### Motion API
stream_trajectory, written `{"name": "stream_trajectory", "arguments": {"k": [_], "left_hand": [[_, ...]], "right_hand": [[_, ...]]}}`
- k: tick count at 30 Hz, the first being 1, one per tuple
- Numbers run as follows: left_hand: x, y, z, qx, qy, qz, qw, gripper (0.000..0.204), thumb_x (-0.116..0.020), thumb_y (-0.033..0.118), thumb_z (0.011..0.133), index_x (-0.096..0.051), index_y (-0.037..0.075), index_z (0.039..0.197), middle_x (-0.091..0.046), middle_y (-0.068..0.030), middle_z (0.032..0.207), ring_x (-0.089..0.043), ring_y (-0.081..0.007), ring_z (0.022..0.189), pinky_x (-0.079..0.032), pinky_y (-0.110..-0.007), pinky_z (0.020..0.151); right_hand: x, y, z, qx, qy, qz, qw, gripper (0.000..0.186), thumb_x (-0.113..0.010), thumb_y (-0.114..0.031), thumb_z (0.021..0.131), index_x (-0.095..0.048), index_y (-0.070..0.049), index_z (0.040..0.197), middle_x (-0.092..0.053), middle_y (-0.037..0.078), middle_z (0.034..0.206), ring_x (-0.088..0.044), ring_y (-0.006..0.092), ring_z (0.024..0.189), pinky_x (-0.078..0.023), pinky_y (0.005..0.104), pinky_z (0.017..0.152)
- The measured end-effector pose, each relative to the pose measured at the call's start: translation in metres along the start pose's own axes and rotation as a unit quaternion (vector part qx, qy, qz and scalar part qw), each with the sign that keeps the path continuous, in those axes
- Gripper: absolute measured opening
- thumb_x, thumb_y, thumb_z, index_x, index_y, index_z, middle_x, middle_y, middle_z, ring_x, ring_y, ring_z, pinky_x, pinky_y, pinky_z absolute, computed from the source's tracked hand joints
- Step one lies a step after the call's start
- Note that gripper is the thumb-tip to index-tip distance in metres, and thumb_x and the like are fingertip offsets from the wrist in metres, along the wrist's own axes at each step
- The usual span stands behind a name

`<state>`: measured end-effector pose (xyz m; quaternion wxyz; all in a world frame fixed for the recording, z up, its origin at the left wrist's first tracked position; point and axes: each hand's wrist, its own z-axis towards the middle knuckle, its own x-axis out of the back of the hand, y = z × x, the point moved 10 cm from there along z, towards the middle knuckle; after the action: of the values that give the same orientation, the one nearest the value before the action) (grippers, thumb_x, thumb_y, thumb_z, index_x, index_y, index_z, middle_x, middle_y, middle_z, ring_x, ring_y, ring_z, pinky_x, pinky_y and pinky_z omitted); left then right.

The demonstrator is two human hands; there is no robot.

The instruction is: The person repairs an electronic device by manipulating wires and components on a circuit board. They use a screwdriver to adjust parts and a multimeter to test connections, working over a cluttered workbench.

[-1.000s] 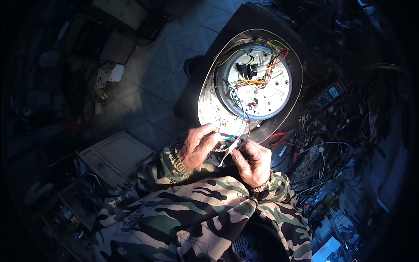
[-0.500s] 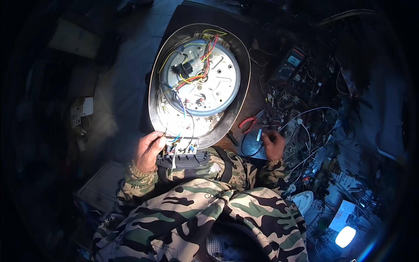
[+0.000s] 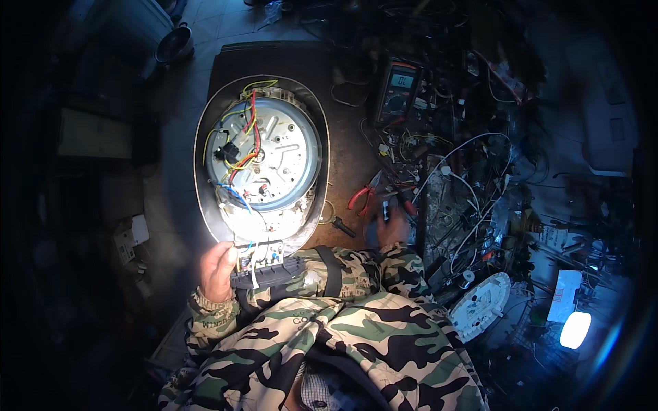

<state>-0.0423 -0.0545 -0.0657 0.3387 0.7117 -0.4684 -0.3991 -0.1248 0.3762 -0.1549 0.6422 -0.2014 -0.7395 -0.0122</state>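
An upturned appliance housing, oval with a metal rim [image 3: 200,198], holds a round grey metal base plate [image 3: 281,164] with red, yellow and blue wires across it. At its near end, my left hand [image 3: 218,270] is closed with thumb and fingers pinching the left edge of a small circuit board [image 3: 269,255] in a black plastic frame [image 3: 274,272]. Blue and white wires run to this board. My right hand [image 3: 393,227] is dim and slightly blurred beside red-handled pliers [image 3: 359,197]. Its fingers are closed around a small pale-and-dark piece that I cannot make out.
A multimeter [image 3: 399,92] with a lit display lies beyond my right hand. Tangled wires and small parts crowd the right side, with a white cable [image 3: 458,178]. A black cylinder [image 3: 344,227] lies near the housing. A bright lamp [image 3: 575,330] and white oval cover [image 3: 483,305] are lower right.
The view has swung, so the scene sits further left. My right hand has turned and come a little closer to the pliers. My left hand keeps its grip at the board.
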Motion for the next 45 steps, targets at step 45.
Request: {"name": "stream_trajectory", "arguments": {"k": [45], "left_hand": [[-0.011, 0.025, 0.004, -0.077, 0.001, 0.102, 0.992, 0.022, -0.062, 0.014, 0.099, -0.065, -0.005, 0.108, -0.058, 0.002, 0.072, -0.048, -0.0033, 0.065, -0.041, -0.022, 0.059]], "right_hand": [[0.175, -0.298, -0.111, 0.405, -0.155, 0.361, 0.826, 0.035, -0.071, 0.005, 0.076, -0.055, 0.008, 0.107, -0.066, 0.016, 0.085, -0.073, 0.0216, 0.071, -0.057, 0.026, 0.061]]}}
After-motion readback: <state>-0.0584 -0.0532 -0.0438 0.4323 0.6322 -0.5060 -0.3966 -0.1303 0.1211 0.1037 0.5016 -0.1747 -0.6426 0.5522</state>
